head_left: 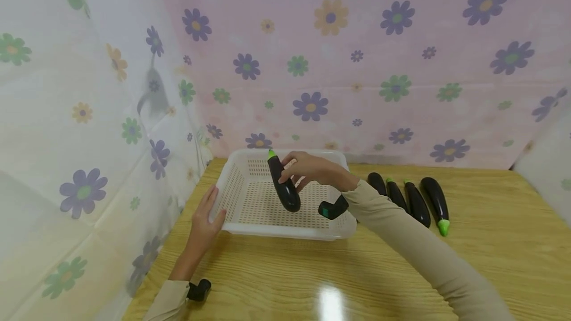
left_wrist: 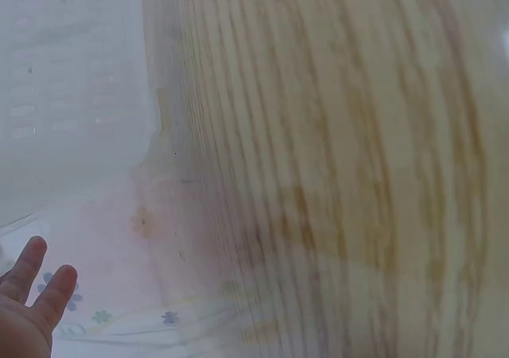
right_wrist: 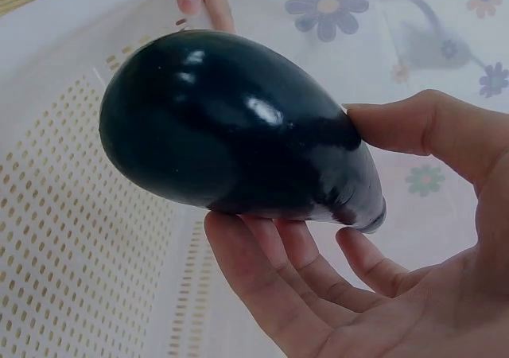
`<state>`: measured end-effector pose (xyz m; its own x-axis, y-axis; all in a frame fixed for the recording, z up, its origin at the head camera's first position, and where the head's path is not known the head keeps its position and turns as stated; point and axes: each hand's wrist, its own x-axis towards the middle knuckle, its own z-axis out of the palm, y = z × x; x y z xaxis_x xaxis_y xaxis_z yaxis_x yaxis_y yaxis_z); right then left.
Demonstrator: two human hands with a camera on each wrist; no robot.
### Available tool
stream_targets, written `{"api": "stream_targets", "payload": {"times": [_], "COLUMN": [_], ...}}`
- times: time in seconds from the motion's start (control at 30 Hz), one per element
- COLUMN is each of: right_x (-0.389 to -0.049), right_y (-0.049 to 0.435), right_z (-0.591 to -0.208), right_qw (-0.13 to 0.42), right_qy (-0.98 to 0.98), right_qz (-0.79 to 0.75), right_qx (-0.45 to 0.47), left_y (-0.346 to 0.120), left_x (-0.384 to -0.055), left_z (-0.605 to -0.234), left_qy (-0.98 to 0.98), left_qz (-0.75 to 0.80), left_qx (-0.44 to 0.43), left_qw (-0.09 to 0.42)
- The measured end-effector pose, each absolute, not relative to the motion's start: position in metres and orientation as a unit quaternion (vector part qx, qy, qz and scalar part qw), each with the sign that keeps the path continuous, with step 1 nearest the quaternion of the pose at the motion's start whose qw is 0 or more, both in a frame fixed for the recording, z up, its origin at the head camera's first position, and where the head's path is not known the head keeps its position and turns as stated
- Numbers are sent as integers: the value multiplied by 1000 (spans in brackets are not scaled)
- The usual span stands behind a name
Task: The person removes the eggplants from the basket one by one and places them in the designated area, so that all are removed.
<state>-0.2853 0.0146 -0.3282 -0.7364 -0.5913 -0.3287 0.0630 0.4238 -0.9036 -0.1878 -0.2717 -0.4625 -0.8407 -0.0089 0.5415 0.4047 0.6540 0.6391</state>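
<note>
My right hand [head_left: 308, 168] grips a dark eggplant [head_left: 284, 186] between thumb and fingers, tilted over the white plastic basket [head_left: 285, 232]. In the right wrist view the glossy eggplant [right_wrist: 231, 127] has its rounded end toward the camera, with the thumb on one side and the fingertips along the other. The basket has slotted walls and floor, and no other eggplant shows inside it. At the basket's left side is my left hand [head_left: 206, 219], fingers extended along the outer wall by the rim. Two of its fingers [left_wrist: 56, 294] show in the left wrist view.
Several more eggplants [head_left: 437, 202] lie in a row on the wooden table [head_left: 490, 241], right of the basket and partly behind my right sleeve [head_left: 415, 241]. Flower-printed cloth [head_left: 357, 63] hangs behind and on the left, close to the table edges.
</note>
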Motion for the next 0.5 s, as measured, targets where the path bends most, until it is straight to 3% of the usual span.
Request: {"api": "stream_targets", "payload": {"times": [0.5], "right_x": [-277], "right_y": [60], "right_z": [-315], "right_qw": [298], "right_qy": [780], "right_qz": [-515], "right_qx": [-197], "left_y": [-271], "left_x": [-188], "left_z": [-462], "left_qy": [-875], "left_qz": [-392], "left_qx": [-115], "left_qw": [258]}}
